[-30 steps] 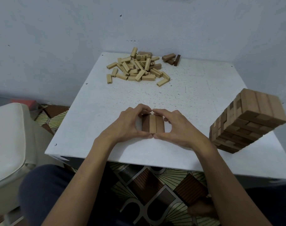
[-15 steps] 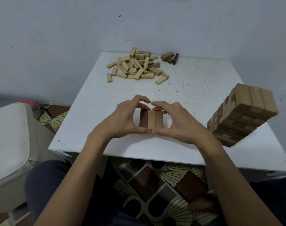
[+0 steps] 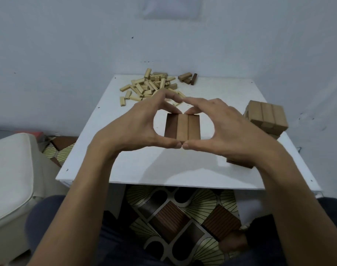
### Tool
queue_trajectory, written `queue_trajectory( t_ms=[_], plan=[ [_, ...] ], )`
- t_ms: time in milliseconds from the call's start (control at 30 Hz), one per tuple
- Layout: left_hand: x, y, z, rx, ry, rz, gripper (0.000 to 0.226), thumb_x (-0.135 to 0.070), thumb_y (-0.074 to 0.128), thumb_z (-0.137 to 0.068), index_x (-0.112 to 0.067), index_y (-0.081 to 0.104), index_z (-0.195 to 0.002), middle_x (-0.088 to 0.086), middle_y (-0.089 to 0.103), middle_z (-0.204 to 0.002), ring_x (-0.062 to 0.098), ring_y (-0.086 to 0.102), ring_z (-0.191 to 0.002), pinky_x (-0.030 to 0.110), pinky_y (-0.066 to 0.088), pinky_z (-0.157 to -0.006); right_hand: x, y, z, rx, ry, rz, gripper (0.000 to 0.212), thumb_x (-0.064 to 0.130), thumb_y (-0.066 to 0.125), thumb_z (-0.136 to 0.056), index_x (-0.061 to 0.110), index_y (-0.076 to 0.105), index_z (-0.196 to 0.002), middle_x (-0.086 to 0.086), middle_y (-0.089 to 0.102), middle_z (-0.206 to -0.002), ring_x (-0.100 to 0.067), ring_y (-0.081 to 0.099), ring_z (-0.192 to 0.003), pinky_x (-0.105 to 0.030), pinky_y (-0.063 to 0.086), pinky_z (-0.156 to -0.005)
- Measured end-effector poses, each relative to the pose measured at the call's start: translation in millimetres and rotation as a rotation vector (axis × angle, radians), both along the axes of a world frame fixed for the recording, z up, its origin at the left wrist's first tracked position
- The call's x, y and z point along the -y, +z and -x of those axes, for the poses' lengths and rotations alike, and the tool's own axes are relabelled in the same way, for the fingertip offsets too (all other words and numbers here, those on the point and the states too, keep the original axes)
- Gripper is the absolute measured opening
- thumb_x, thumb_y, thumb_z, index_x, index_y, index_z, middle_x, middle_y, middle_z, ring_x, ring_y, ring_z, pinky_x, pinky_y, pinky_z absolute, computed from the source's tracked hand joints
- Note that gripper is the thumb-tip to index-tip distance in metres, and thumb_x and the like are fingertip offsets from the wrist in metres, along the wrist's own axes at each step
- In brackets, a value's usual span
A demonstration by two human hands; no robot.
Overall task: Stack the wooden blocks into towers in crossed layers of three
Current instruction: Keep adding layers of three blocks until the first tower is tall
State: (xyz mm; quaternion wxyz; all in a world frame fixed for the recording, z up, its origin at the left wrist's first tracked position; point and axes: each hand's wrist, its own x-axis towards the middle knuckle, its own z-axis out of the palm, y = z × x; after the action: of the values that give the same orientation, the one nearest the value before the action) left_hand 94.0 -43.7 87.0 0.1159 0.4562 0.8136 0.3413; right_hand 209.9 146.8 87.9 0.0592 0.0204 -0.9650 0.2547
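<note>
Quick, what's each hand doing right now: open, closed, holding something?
Left hand: thumb and forefinger curled round the row of three blocks, pinching its ends.
Right hand: the same, on the same row.

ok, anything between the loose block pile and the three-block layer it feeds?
Nothing visible on the white table lies between the loose block pile and the three-block layer. Left hand and right hand ring the layer. The finished tower stands off to the right.
</note>
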Motion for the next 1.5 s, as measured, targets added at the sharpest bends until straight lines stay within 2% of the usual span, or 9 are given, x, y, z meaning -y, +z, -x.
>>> queue_trajectory(
  t_ms=[133,300,533,733,900,1067,1300,1433,1500],
  plan=[
    [-24.1,16.5,-11.0,-0.001,-0.036,-0.069,0.076,-0.037,0.089,-0.066,-0.039,0.041,-0.125,-0.019,0.06,-0.124,-0.007,0.046,-0.125,0.023,0.038,-0.102,-19.6,23.3,-16.1,-0.02,-0.059,-0.038,0.092,0.061,0.069,-0.069,0.045,0.027,-0.148,0.026,0.049,-0.133,0.006,0.031,-0.118,-0.022,0.03,-0.087],
    [-69.2,30.0,-22.6,-0.018,-0.089,-0.127,0.076,-0.04,0.088,-0.068,-0.034,0.042,-0.128,-0.017,0.061,-0.124,-0.002,0.048,-0.126,0.037,0.041,-0.106,-58.7,46.5,-38.4,-0.002,-0.116,0.012,0.09,0.053,0.076,-0.068,0.042,0.033,-0.147,0.021,0.053,-0.132,-0.004,0.039,-0.123,-0.026,0.033,-0.095],
    [-133.0,32.9,-28.2,-0.003,-0.17,-0.104,0.073,-0.038,0.086,-0.071,-0.035,0.04,-0.127,-0.014,0.062,-0.125,0.0,0.049,-0.126,0.013,0.035,-0.094,-113.4,52.8,-53.5,0.05,-0.19,-0.023,0.091,0.061,0.071,-0.066,0.043,0.032,-0.147,0.023,0.051,-0.131,-0.007,0.043,-0.127,-0.04,0.038,-0.108],
    [-159.1,27.1,-24.0,-0.002,-0.207,-0.086,0.068,-0.037,0.087,-0.069,-0.034,0.045,-0.123,-0.016,0.061,-0.125,-0.004,0.05,-0.124,0.011,0.032,-0.092,-136.5,42.6,-54.8,0.027,-0.198,-0.008,0.083,0.053,0.077,-0.071,0.041,0.037,-0.144,0.016,0.054,-0.132,-0.005,0.048,-0.118,-0.035,0.043,-0.104],
    [-165.3,23.6,-21.4,-0.031,-0.227,-0.095,0.061,-0.035,0.088,-0.07,-0.026,0.053,-0.119,-0.014,0.061,-0.122,-0.002,0.054,-0.118,0.028,0.046,-0.101,-140.8,37.6,-54.9,-0.01,-0.193,0.015,0.065,0.052,0.079,-0.072,0.046,0.043,-0.126,0.015,0.056,-0.128,-0.004,0.05,-0.115,-0.034,0.045,-0.101],
    [-144.0,28.5,-17.8,-0.034,-0.189,-0.101,0.058,-0.037,0.088,-0.069,-0.028,0.055,-0.115,-0.018,0.061,-0.12,-0.006,0.053,-0.115,0.013,0.043,-0.094,-122.5,40.2,-46.8,-0.051,-0.166,0.023,0.064,0.055,0.076,-0.068,0.044,0.046,-0.124,0.014,0.058,-0.124,-0.005,0.05,-0.116,-0.038,0.047,-0.098],
    [-88.5,27.6,-6.1,-0.069,-0.087,-0.115,0.057,-0.034,0.091,-0.067,-0.029,0.056,-0.112,-0.019,0.061,-0.117,0.0,0.055,-0.116,0.023,0.044,-0.097,-73.8,43.0,-19.7,-0.077,-0.081,-0.032,0.059,0.047,0.077,-0.073,0.042,0.045,-0.123,0.015,0.055,-0.121,-0.007,0.038,-0.113,-0.018,0.039,-0.079],
    [-51.2,3.4,6.1,-0.029,-0.033,-0.114,0.057,-0.028,0.092,-0.066,-0.025,0.056,-0.11,-0.016,0.061,-0.115,0.0,0.055,-0.114,0.009,0.04,-0.093,-35.6,24.6,2.4,-0.024,-0.047,-0.097,0.058,0.044,0.077,-0.079,0.037,0.042,-0.125,0.012,0.045,-0.099,-0.013,0.038,-0.105,-0.024,0.042,-0.073],
    [-36.3,-17.9,13.4,0.002,-0.011,-0.079,0.056,-0.028,0.091,-0.067,-0.025,0.055,-0.11,-0.014,0.061,-0.115,0.002,0.055,-0.114,0.014,0.041,-0.094,-20.8,4.6,12.9,0.023,-0.019,-0.043,0.058,0.04,0.078,-0.081,0.033,0.042,-0.126,0.009,0.042,-0.097,-0.014,0.038,-0.103,-0.026,0.043,-0.074]
  ],
)
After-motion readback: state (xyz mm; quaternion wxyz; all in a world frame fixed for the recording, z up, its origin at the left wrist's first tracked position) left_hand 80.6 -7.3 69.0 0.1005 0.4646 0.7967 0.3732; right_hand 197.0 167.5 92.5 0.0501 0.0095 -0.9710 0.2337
